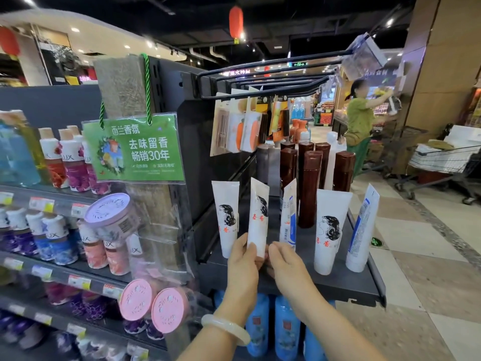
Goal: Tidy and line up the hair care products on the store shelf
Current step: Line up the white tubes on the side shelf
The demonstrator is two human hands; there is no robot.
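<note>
A dark grey metal end shelf (pixel 338 285) carries tall brown plastic bottles (pixel 309 188) behind a row of upright white soft tubes. The left hand (pixel 244 259) has its grip clamped on the second white tube with the hair drawing (pixel 257 217), standing near the shelf's front; the right hand (pixel 286 264), fingers loosely curled, touches its base.

Two bare forearms, no sleeves in view. Left hand (pixel 243 259) with short, plain nails; smooth, pale milky-white round stone bangle (pixel 225 328) around its wrist. Right hand (pixel 289 264) unadorned, wrist bare.
</note>
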